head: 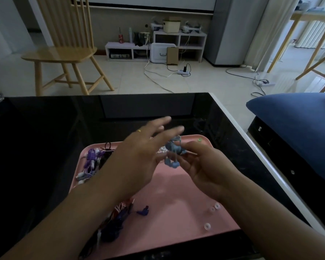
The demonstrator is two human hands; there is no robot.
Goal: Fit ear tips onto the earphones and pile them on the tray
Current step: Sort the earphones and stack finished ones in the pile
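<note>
Right hand (201, 166) palm-up above pink tray (176, 196), fingers curled, pinching blue earphones (174, 151); left hand (139, 156) alongside, fingers straight, spread, blurred.

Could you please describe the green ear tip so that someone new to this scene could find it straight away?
Start at the pink tray on the black table and look to its far right corner, beyond the right hand. The green ear tip lies there alone, a small ring. It is the only green piece; the other loose ear tips near the tray's right edge are pale.
</note>
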